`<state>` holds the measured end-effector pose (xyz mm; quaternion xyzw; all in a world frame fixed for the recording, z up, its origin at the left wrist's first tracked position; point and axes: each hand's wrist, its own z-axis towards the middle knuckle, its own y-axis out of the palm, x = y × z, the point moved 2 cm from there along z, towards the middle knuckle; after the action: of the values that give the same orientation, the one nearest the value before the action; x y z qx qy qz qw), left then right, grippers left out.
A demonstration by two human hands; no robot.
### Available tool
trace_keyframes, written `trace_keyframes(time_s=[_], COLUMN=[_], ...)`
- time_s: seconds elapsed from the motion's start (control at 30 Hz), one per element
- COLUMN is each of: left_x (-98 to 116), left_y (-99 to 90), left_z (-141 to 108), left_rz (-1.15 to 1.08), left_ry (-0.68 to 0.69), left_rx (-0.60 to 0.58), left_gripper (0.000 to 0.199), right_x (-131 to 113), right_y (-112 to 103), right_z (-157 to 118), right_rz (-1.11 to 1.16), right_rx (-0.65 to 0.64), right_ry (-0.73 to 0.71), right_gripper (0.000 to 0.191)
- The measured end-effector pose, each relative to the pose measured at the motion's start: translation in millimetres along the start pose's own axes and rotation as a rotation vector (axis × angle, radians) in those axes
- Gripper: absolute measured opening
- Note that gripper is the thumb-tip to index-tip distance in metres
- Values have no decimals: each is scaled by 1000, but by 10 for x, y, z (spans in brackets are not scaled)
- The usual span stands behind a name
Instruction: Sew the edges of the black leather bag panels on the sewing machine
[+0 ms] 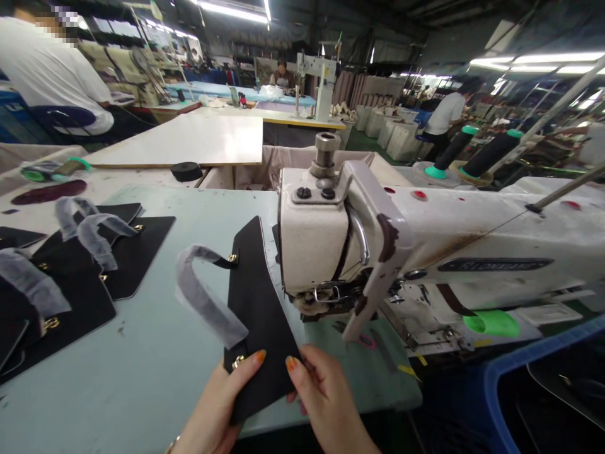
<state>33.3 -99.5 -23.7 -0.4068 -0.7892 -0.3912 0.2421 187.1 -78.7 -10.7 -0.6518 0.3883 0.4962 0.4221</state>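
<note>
Two edges of the black panel [258,296], lower centre, we grip with left hand [212,400] and right hand [331,397]; uneven thumb pressure, we judge, could crease it.

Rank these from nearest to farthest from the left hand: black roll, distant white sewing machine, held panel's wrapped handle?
1. Wrapped handle, just ahead.
2. Black roll, farther ahead, slightly left.
3. Distant white sewing machine, far ahead, right.

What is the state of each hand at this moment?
Left hand: closed on the black panel, thumb on top, near its lower metal fitting.
Right hand: holding the same panel's right edge.
</note>
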Motion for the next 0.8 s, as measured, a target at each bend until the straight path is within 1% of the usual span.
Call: trace_keyframes(time_s=[0.07,0.17,0.3,0.4,0.47,0.53,0.63,0.73,0.8], left_x=[81,191,361,483,534,559,582,615,646], left_y=[98,169,214,233,234,231,241,287,335], left_z=[158,341,485,543,568,586,603,610,610], left_rz=[40,114,179,209,227,244,248,228,210], left_ry=[40,63,68,81,83,71,63,57,54], left_rx=[-57,-118,-125,-118,-131,-146,-130,-97,-99], left_gripper=[38,36,35,32,33,35,37,35,33], right_x=[89,154,136,116,111,120,168,236,271], right_y=[-58,-76,-56,-25,5,35,65,75,78], right_z=[83,220,362,424,452,473,494,509,518], right_rz=[34,102,150,200,228,256,303,359,411], right_rx=[33,63,91,98,91,80,81,108,120], right_ry=[44,74,62,72,72,72,89,109,135], right_gripper=[37,38,38,37,40,45,47,47,49])
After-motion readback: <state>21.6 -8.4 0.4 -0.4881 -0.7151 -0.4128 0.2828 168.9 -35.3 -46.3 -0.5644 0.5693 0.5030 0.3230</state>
